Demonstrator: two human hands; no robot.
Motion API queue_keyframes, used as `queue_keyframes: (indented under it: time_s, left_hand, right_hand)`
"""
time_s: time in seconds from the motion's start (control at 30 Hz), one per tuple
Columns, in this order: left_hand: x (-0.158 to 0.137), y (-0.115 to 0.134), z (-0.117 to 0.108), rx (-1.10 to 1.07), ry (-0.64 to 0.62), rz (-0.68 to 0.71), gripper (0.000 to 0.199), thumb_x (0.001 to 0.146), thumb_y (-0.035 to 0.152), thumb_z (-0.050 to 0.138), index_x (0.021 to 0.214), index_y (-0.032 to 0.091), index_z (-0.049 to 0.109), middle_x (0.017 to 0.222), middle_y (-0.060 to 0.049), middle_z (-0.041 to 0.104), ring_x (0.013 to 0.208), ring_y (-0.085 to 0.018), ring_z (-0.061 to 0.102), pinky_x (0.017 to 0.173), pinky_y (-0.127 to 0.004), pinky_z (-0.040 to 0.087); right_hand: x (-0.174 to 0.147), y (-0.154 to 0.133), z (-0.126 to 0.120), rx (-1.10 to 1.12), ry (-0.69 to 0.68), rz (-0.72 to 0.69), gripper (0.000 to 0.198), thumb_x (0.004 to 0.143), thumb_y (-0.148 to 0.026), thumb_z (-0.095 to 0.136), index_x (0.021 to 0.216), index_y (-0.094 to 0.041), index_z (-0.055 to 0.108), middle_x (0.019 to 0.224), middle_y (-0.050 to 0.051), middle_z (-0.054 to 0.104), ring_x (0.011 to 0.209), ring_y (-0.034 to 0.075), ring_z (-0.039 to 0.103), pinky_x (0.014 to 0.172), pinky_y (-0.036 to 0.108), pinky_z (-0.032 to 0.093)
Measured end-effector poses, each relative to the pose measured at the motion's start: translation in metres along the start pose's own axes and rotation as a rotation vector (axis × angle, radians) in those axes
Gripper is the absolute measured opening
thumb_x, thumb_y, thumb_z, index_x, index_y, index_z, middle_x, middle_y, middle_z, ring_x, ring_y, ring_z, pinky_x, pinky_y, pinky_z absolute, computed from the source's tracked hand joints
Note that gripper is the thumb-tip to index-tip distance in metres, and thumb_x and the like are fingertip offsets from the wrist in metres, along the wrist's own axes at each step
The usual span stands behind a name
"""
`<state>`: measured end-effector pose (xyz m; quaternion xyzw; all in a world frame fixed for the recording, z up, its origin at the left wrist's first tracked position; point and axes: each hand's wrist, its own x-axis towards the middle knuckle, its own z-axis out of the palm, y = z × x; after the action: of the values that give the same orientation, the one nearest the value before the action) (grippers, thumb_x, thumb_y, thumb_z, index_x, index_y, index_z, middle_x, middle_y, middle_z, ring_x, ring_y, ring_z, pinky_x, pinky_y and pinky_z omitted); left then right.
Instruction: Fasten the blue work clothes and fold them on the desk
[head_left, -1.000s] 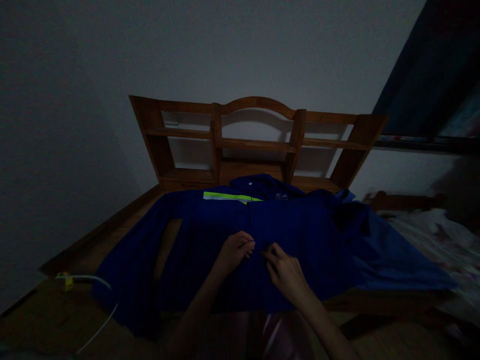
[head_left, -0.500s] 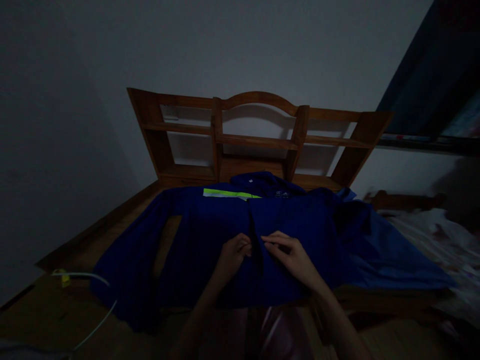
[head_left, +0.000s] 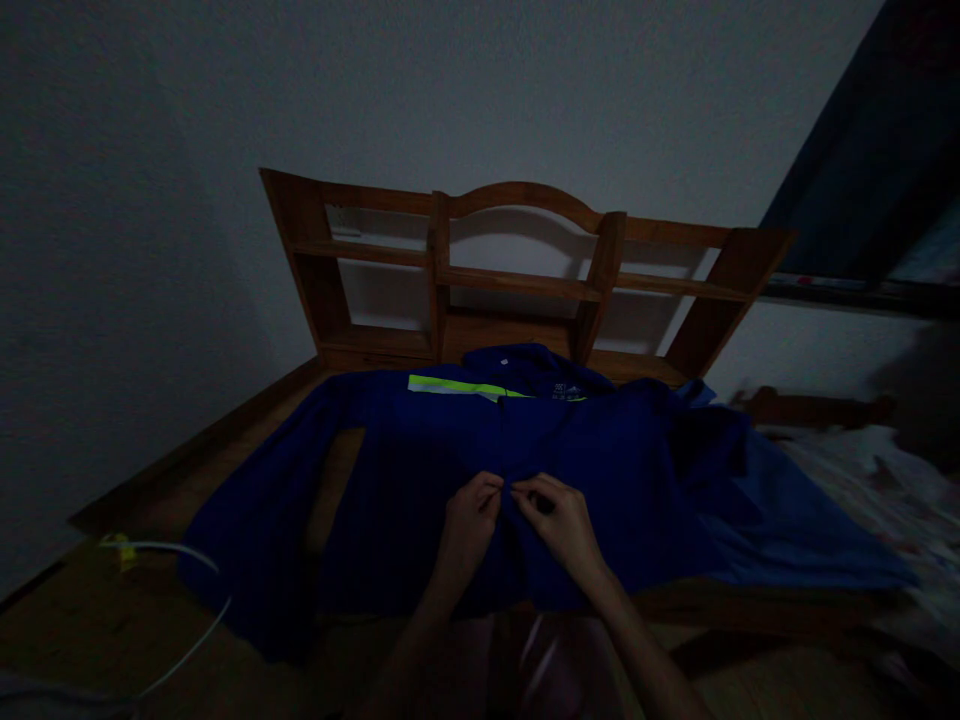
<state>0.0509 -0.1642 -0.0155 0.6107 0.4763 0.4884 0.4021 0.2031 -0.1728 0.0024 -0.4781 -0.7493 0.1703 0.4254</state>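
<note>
A dark blue work jacket [head_left: 600, 450] lies spread front up on a wooden desk, collar away from me. Across its chest runs a yellow-green and silver reflective stripe [head_left: 450, 386]. My left hand [head_left: 474, 505] pinches the jacket's front edge near the middle. Close beside it, my right hand [head_left: 555, 510] grips the other front edge between thumb and fingers. The fingertips of both hands nearly meet at the front opening. Any button or fastener between them is too dark and small to make out.
A wooden shelf unit [head_left: 525, 285] stands behind the jacket against the wall. Lighter blue cloth [head_left: 810, 520] lies to the right, beside a bed with pale bedding [head_left: 885, 470]. At lower left, a white cable [head_left: 169, 547] loops by the jacket's sleeve.
My right hand has moved slightly left, bringing its jacket edge to the left hand. The gap at the front opening has narrowed, and the raised flap lies flatter.
</note>
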Motion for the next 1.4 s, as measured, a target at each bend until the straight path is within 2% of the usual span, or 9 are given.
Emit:
queue_keyframes:
  time_s: [0.27,0.43,0.63,0.83,0.93,1.17,1.4]
  left_hand:
    - [0.006,0.002,0.010,-0.010,0.030,-0.014,0.016,0.078,0.018,0.048,0.089,0.019,0.059,0.083,-0.004,0.068,0.080,-0.016,0.065,0.077,-0.026,0.048]
    - [0.005,-0.002,0.011,-0.057,0.032,-0.010,0.015,0.079,0.021,0.049,0.089,0.019,0.060,0.087,-0.004,0.068,0.083,-0.016,0.065,0.078,-0.026,0.048]
    - [0.007,-0.004,0.006,-0.103,-0.020,-0.022,0.016,0.079,0.029,0.053,0.089,0.018,0.060,0.083,-0.003,0.068,0.081,-0.017,0.064,0.074,-0.025,0.048]
    - [0.007,-0.002,0.007,-0.053,0.019,-0.050,0.026,0.079,0.042,0.054,0.078,0.017,0.060,0.076,-0.002,0.066,0.076,-0.016,0.061,0.064,-0.022,0.044]
    - [0.007,-0.001,0.007,-0.021,0.022,-0.043,0.022,0.075,0.040,0.060,0.077,0.018,0.058,0.070,0.000,0.065,0.070,-0.015,0.061,0.062,-0.022,0.042]
    - [0.007,-0.001,0.006,0.045,0.027,-0.060,0.009,0.074,0.026,0.057,0.074,0.018,0.052,0.062,0.003,0.060,0.062,-0.013,0.059,0.057,-0.021,0.039]
    - [0.007,-0.006,0.008,0.010,0.053,-0.036,0.008,0.073,0.023,0.055,0.075,0.019,0.049,0.066,0.003,0.059,0.065,-0.013,0.060,0.061,-0.021,0.041]
  right_hand:
    - [-0.001,-0.003,-0.001,0.025,0.106,-0.015,0.019,0.087,-0.025,0.051,0.093,-0.021,0.068,0.089,0.004,0.063,0.075,0.013,0.058,0.069,0.023,0.045]
    - [0.000,-0.004,-0.004,0.023,0.105,0.016,0.020,0.088,-0.029,0.050,0.091,-0.021,0.068,0.085,0.003,0.064,0.072,0.013,0.058,0.068,0.023,0.045]
    - [0.000,0.000,-0.005,0.022,0.104,0.053,0.022,0.087,-0.033,0.050,0.087,-0.021,0.068,0.083,0.002,0.067,0.069,0.013,0.059,0.067,0.024,0.045]
    - [0.002,0.005,-0.002,0.054,0.047,0.067,0.012,0.085,-0.026,0.053,0.086,-0.020,0.063,0.079,0.000,0.064,0.066,0.011,0.057,0.062,0.021,0.042]
    - [0.002,0.007,0.001,0.074,0.004,0.050,0.009,0.084,-0.022,0.052,0.087,-0.018,0.060,0.077,0.000,0.062,0.065,0.010,0.056,0.062,0.020,0.042]
    - [0.001,0.009,0.003,0.020,-0.011,0.019,0.008,0.084,-0.020,0.051,0.089,-0.018,0.057,0.078,0.001,0.059,0.066,0.011,0.055,0.064,0.021,0.043]
    - [0.001,0.007,0.003,-0.012,-0.015,0.029,0.012,0.083,-0.020,0.051,0.094,-0.018,0.055,0.083,0.001,0.056,0.066,0.010,0.053,0.064,0.021,0.042]
